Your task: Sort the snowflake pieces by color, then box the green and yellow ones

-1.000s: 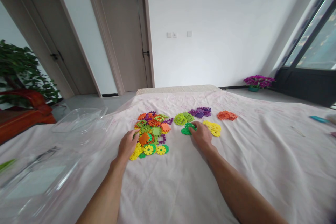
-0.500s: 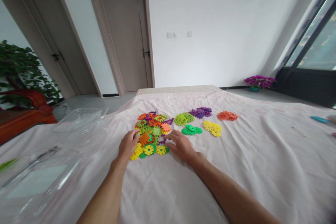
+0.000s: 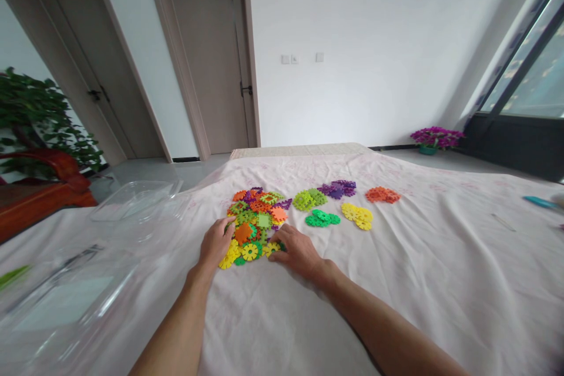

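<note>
A mixed pile of notched plastic building discs (image 3: 259, 207) in orange, green, yellow and purple lies on the cloth in front of me. My left hand (image 3: 217, 241) rests against the pile's left edge, fingers loosely apart and partly hidden. At the lower right of the pile, the thumb and fingers of my right hand (image 3: 294, 248) close on a yellow notched disc (image 3: 269, 249). Beside it lies another yellow disc (image 3: 249, 252). Sorted heaps sit to the right: light green discs (image 3: 308, 199), green discs (image 3: 321, 218), purple pieces (image 3: 338, 189), yellow discs (image 3: 356, 215) and orange-red pieces (image 3: 382, 194).
Clear plastic containers (image 3: 66, 305) stand on the left of the pale cloth (image 3: 423, 282). A light stick-like item (image 3: 503, 222) and a blue object (image 3: 538, 202) lie far right. A wooden armrest (image 3: 53, 170) is beyond the left edge.
My right hand has moved slightly down and left, from beside the pile's purple pieces onto the yellow disc at the lower right. My left hand has stayed in place.
</note>
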Action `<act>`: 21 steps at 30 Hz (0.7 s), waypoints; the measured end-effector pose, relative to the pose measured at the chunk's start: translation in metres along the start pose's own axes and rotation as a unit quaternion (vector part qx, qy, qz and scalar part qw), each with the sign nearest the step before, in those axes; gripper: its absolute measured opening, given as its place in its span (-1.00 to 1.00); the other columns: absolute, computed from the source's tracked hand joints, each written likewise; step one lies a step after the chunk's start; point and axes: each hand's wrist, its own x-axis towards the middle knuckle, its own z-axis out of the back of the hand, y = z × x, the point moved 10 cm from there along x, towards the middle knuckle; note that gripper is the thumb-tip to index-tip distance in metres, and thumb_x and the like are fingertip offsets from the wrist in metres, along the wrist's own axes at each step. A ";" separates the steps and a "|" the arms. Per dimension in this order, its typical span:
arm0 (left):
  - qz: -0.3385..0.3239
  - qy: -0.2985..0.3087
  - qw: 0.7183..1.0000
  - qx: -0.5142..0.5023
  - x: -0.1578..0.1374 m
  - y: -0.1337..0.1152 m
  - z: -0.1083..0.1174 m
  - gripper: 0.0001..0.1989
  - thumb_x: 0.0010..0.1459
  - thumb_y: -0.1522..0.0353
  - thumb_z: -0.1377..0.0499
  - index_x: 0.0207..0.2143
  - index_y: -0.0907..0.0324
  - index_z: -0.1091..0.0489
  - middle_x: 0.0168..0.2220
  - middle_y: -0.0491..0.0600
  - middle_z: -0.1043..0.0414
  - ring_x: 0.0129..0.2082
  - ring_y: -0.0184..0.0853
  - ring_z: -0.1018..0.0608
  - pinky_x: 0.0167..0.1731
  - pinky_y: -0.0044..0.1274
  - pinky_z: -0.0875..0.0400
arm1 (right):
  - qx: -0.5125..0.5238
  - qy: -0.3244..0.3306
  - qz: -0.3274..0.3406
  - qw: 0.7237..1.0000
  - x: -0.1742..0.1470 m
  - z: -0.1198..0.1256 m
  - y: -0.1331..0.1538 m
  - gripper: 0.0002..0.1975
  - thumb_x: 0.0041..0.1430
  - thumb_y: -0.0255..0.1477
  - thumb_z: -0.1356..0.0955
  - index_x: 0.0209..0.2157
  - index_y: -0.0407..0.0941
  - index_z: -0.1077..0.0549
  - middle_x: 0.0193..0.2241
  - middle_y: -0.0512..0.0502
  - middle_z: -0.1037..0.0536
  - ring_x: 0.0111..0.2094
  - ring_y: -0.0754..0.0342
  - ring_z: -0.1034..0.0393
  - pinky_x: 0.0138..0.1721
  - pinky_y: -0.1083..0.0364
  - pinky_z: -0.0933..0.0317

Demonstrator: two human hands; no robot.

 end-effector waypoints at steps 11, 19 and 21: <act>0.005 0.007 1.000 -0.005 -0.001 -0.005 0.002 -0.62 0.26 0.23 0.02 0.01 0.12 -0.44 0.07 0.03 -0.48 0.08 -0.24 -0.48 0.13 -0.42 -0.31 | 0.183 -0.230 -0.158 0.943 -0.002 0.056 -0.084 -0.80 0.10 -0.27 -0.34 -0.40 -0.13 -0.45 -0.50 -0.01 -0.50 -0.46 0.10 -0.36 -0.39 0.13 -0.20; -0.003 0.003 1.000 -0.008 0.001 0.000 -0.001 -0.60 0.26 0.21 0.03 0.01 0.14 -0.43 0.07 0.04 -0.48 0.09 -0.25 -0.48 0.14 -0.43 -0.31 | 0.111 -0.412 -0.295 0.855 -0.062 0.135 -0.204 -0.66 -0.01 -0.27 -0.32 -0.22 -0.16 -0.52 -0.42 -0.10 -0.58 -0.40 0.01 -0.47 -0.31 0.07 -0.31; -0.005 0.003 1.000 -0.010 0.001 -0.001 -0.001 -0.60 0.25 0.21 0.03 0.01 0.14 -0.44 0.06 0.03 -0.49 0.10 -0.25 -0.48 0.14 -0.43 -0.31 | 0.093 -0.434 -0.329 0.834 -0.078 0.144 -0.226 -0.64 -0.03 -0.31 -0.32 -0.20 -0.16 -0.54 -0.39 -0.12 -0.60 -0.39 0.01 -0.49 -0.28 0.07 -0.32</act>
